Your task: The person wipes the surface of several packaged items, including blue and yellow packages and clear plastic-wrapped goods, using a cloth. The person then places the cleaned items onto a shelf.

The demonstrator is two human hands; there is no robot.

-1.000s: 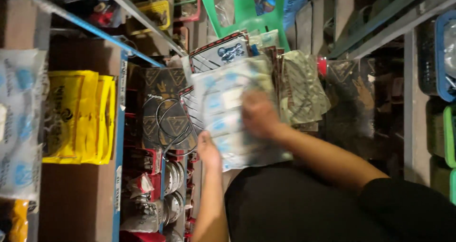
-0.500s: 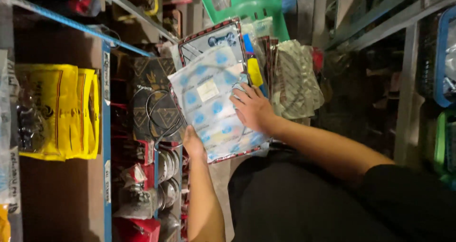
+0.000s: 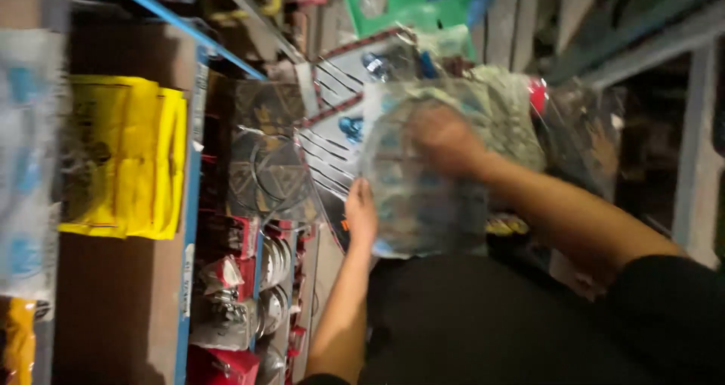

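My left hand (image 3: 361, 211) pinches the lower edge of this stack of packets (image 3: 423, 181) held above my lap, right hand (image 3: 444, 140) flat on top; they seem light, floppy, slippery plastic.

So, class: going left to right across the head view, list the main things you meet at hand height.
Pale blue-printed bags → yellow packets → dark packet with wire rings → left hand → clear packet → right hand

Clear flat packets (image 3: 423, 181); yellow bags (image 3: 124, 155) left.
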